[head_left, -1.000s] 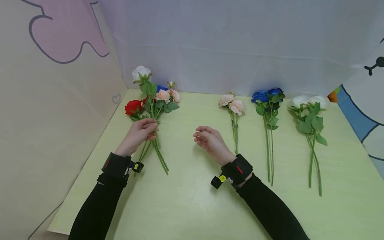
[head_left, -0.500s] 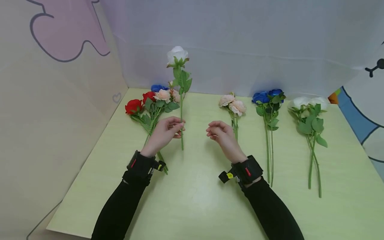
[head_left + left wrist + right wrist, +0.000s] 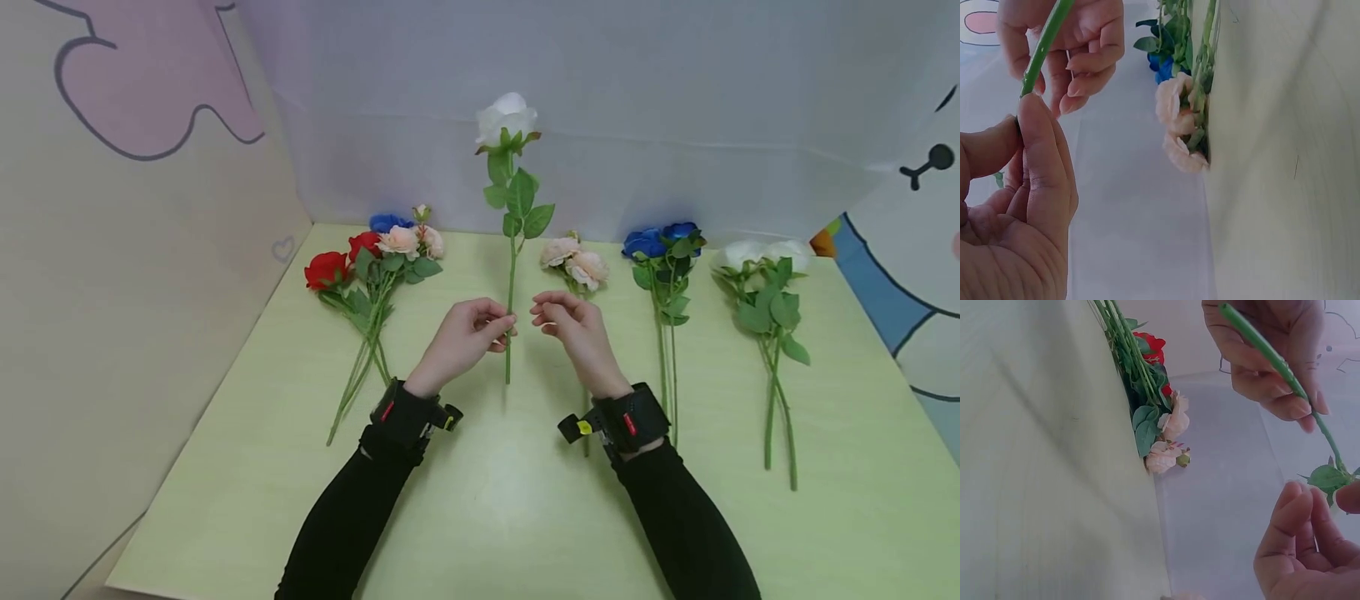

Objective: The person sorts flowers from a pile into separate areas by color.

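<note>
A white rose (image 3: 507, 121) with green leaves stands nearly upright above the middle of the table. My left hand (image 3: 468, 337) pinches its stem (image 3: 1044, 50) low down between thumb and fingers, the cut end sticking out below. My right hand (image 3: 576, 333) is just to the right of the stem, fingers loosely bent and holding nothing; in the right wrist view its fingertips (image 3: 1294, 490) are apart from the stem. Behind the right hand lie pale pink roses (image 3: 587, 269), their stems partly hidden by it. To the left lies a mixed bunch with red roses (image 3: 327, 271), pink roses (image 3: 399, 242) and a blue rose (image 3: 390, 222).
Blue roses (image 3: 645, 243) lie right of the pink ones, and white roses (image 3: 780, 250) with crossed stems lie farther right. The pale yellow table (image 3: 495, 517) meets a white cloth backdrop (image 3: 622, 108) at the back. A patterned panel (image 3: 135, 275) borders the left side.
My left hand has lifted the white rose off the mixed bunch and carried it right and up to the middle. My right hand has shifted right.
</note>
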Demonstrator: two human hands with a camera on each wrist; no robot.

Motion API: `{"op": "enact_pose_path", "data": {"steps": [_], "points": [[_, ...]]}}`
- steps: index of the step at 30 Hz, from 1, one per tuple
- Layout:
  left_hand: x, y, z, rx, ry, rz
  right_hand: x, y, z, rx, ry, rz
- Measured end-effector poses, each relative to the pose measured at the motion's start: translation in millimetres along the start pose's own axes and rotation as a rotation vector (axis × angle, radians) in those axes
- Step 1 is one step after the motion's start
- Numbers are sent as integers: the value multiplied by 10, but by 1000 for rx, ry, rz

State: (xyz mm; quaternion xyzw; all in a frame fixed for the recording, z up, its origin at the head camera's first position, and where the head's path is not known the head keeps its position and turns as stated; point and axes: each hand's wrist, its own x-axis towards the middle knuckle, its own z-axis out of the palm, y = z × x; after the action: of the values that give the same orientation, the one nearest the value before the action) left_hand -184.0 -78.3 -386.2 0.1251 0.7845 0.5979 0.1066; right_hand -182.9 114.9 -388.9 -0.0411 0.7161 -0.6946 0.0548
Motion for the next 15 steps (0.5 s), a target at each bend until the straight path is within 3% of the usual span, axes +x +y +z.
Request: {"op": "enact_pose_path", "data": {"steps": [15], "points": [[18,-83,247,13,-104,4,-4,6,-63,-15,-36,-47]]}}
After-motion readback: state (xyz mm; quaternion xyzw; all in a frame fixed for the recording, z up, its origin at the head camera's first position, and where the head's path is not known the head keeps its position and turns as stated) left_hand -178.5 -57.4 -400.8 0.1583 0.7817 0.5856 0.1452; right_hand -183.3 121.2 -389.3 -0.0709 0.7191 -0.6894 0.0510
